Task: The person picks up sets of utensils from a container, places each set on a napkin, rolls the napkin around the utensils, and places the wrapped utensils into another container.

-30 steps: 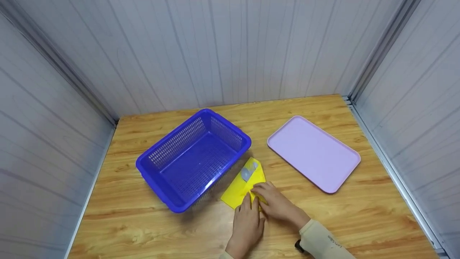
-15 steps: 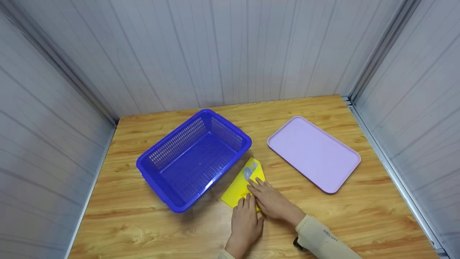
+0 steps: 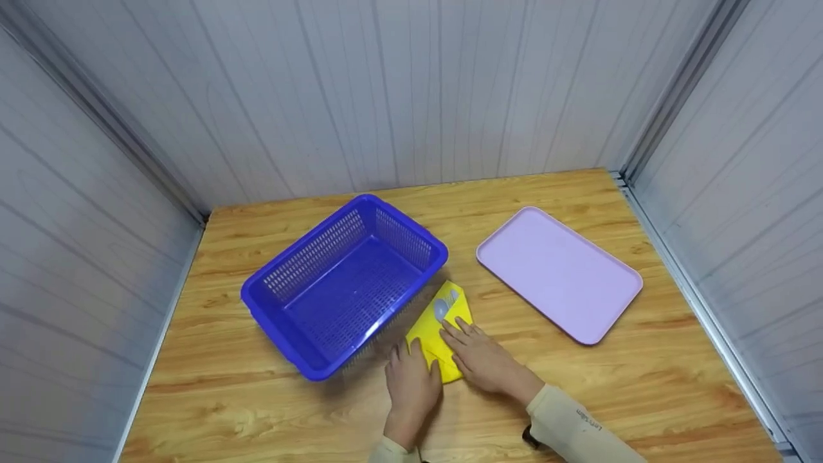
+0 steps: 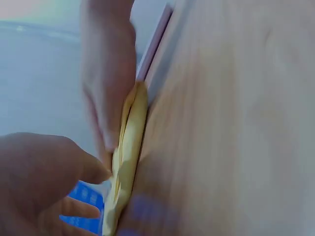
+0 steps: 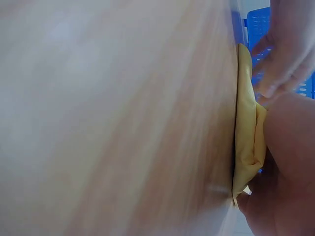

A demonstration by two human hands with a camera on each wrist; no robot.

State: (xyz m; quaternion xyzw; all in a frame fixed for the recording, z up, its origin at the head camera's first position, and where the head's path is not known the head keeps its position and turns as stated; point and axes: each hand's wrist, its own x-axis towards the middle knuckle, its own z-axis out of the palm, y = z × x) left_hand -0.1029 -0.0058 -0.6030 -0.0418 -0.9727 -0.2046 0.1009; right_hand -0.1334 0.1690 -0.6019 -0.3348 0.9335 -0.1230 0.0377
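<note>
Resting on the tabletop (image 3: 257, 418) in the head view, the folded yellow cloth (image 3: 442, 350) lies between basket (image 3: 357, 296) and tray (image 3: 559, 276), nearer the basket. A spoon (image 3: 441, 309) and fork (image 3: 452, 298) show at its far end. The right hand (image 3: 483, 360) rests on the cloth, fingers straight and spread; the left hand (image 3: 413, 381) touches its left side, fingers extended, thumb apart. The left wrist view shows the cloth edge-on in soft layers, the left thumb near it, the basket behind the fingers. In the right wrist view the cloth lies under the right hand, whose fingers are partly hidden; the left hand is near the other end, its contact unclear there.
</note>
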